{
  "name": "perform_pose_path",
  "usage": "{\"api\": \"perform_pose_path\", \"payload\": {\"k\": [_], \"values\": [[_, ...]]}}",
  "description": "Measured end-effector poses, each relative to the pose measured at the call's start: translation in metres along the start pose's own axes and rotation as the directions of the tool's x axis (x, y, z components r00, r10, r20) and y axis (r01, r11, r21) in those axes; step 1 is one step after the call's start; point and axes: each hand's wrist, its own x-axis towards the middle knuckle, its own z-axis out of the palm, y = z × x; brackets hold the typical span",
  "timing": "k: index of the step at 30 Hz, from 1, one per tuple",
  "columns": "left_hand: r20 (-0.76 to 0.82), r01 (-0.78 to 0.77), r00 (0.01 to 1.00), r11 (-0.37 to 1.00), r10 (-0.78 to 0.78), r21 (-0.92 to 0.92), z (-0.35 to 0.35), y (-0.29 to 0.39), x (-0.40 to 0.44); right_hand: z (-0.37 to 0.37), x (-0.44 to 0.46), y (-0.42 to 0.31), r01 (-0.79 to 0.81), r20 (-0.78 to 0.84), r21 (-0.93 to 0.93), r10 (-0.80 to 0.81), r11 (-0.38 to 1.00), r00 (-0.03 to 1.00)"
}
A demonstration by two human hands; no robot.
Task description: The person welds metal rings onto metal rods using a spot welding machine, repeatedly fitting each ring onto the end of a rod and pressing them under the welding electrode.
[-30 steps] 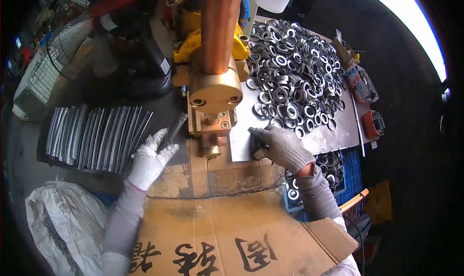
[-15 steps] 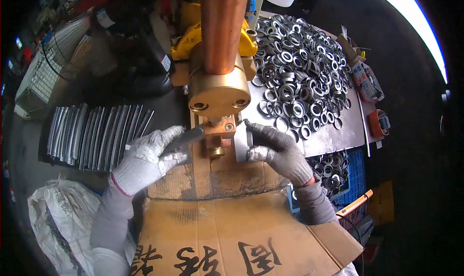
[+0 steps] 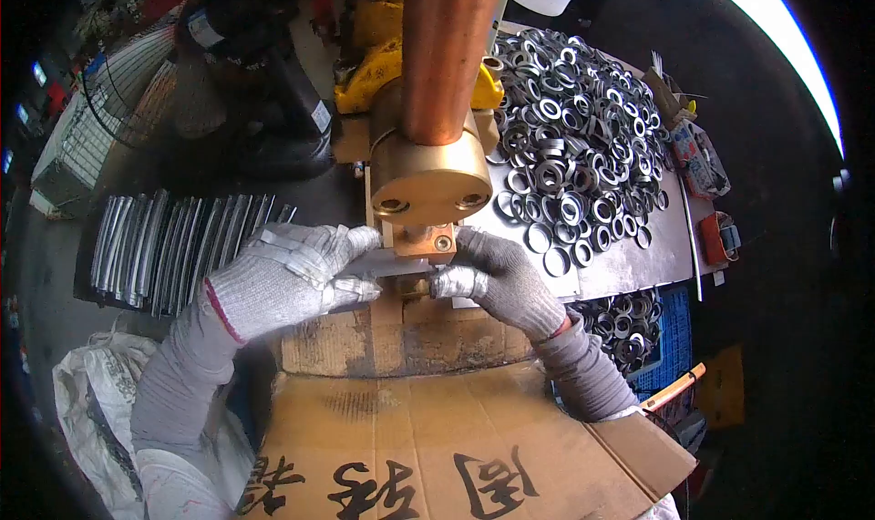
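My left hand, in a whitish glove, pinches a flat metal strip between thumb and fingers. The strip reaches right to the copper block under the brass press head. Just right of that block is my right hand, in a grey-stained glove, its thumb and fingers closed round something too hidden to name. Both hands are at the lower electrode, one on each side. A row of metal strips lies to the left, and a large heap of metal rings lies on the right.
A cardboard sheet with black writing covers the near side. A blue crate with more rings stands at the lower right. White sacking is at the lower left. A copper column rises above the press head. A red box sits at the right edge.
My left hand has moved right with the strip, bringing its end to the copper block. My right hand has come left from beside the ring heap to the block.
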Motion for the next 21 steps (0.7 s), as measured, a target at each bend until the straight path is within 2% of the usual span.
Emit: {"api": "perform_pose_path", "payload": {"k": [3,5,9,11,12,14,15,17,21], "values": [[0.067,-0.002,0.998,0.999,0.0,0.036,-0.01,0.003,0.003,-0.002,0.001,-0.001,-0.037,0.028,-0.012,0.037,0.999,0.999],[0.083,-0.019,0.996,0.999,0.015,0.042,-0.011,0.002,0.004,0.0,0.001,-0.01,-0.068,0.043,0.047,0.066,0.997,0.997],[0.055,-0.048,0.997,0.998,0.045,0.037,-0.012,0.002,0.005,0.0,0.002,-0.005,-0.036,0.039,0.036,0.034,0.999,0.999],[0.155,0.008,0.988,1.0,-0.011,0.021,-0.02,0.006,0.007,0.0,0.001,-0.006,-0.002,0.004,-0.12,0.003,0.993,1.0],[0.154,0.01,0.988,1.0,-0.013,0.022,-0.018,0.004,0.006,0.0,0.001,-0.008,-0.001,0.007,-0.12,0.002,0.993,1.0],[0.131,-0.029,0.991,0.998,0.022,0.049,-0.011,-0.001,0.007,0.0,0.0,-0.014,0.022,0.008,-0.261,-0.021,0.965,1.0],[0.129,-0.029,0.991,0.998,0.023,0.049,-0.008,-0.002,0.007,0.0,0.0,-0.014,0.024,0.007,-0.262,-0.022,0.965,1.0],[-0.028,-0.068,0.997,0.994,0.071,0.08,-0.004,-0.002,0.007,0.001,0.0,-0.012,0.019,0.012,-0.216,-0.017,0.976,1.0],[-0.008,-0.065,0.998,0.997,0.066,0.039,-0.009,0.0,0.008,0.002,0.0,-0.013,-0.059,0.009,-0.111,0.06,0.992,0.998]]}}
